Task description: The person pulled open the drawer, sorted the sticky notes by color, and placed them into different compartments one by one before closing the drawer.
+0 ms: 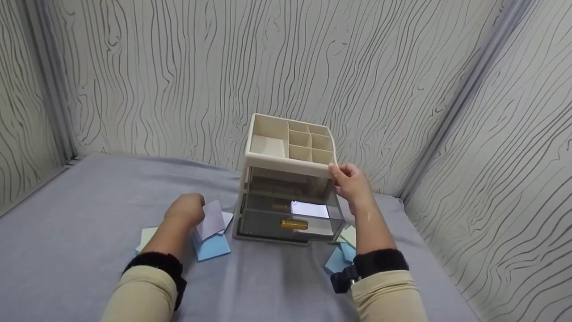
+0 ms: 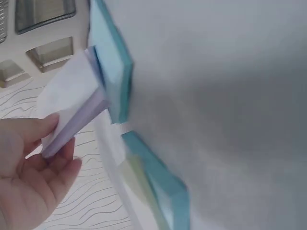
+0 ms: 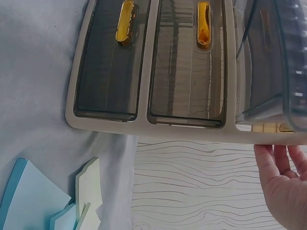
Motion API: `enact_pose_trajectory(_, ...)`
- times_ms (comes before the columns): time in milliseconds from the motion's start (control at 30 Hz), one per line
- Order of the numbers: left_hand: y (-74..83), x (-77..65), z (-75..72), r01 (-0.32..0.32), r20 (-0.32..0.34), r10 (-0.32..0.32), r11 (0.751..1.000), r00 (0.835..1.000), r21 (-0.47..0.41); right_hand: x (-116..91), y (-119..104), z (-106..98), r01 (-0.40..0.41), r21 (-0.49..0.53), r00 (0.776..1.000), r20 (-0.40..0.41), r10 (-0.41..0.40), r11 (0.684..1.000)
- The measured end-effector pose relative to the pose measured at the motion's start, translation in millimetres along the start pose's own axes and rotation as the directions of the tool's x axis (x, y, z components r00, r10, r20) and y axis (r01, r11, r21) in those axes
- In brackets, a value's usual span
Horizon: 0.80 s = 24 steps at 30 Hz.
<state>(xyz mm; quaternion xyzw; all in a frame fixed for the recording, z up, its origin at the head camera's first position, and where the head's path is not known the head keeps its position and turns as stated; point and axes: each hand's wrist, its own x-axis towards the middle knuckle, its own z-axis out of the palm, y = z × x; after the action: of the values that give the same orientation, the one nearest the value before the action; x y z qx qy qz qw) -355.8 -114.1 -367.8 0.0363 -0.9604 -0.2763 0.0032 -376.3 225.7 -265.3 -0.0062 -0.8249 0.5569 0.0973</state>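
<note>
Left hand (image 1: 185,210) pinching one lilac note pad (image 1: 212,220), just left of the desktop organizer (image 1: 290,164); thumb and fingertips visible only from the left wrist. Right hand (image 1: 355,183) grips the organizer's upper front corner. Head view lays out seven top compartments (image 1: 268,145), one large, six small, plus one pale pad (image 1: 309,209) inside the pulled-out drawer (image 1: 261,221). Right wrist adds two closed drawers (image 3: 187,76), amber-handled, mostly hidden from the head: three drawers altogether. Left wrist: two blue pads (image 2: 165,191), one pale green pad (image 2: 144,196).
</note>
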Motion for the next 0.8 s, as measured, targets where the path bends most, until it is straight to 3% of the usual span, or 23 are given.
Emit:
enact_pose_trajectory(167, 0.8, -3.4, -10.9, -0.033, 0.003, 0.033, 0.998, 0.999, -0.055, 0.9, 0.4, 0.2, -0.003, -0.004, 1.0, -0.002, 0.003, 1.0)
enact_pose_trajectory(333, -0.1, -5.8, -25.9, -0.099, -0.023, 0.099, 0.995, 0.995, -0.027, 1.0, -0.6, 0.3, -0.004, 0.012, 1.0, -0.002, 0.004, 1.0)
enact_pose_trajectory(533, 1.6, -14.9, -58.8, -0.175, -0.069, 0.171, 0.984, 0.983, -0.045, 0.1, -0.8, 0.5, 0.001, 0.008, 1.0, 0.002, -0.001, 1.0)
enact_pose_trajectory(800, 18.5, -31.1, -97.2, -0.194, -0.107, 0.183, 0.976, 0.977, -0.101, -1.5, -1.7, -0.1, 0.0, -0.012, 1.0, -0.001, 0.0, 1.0)
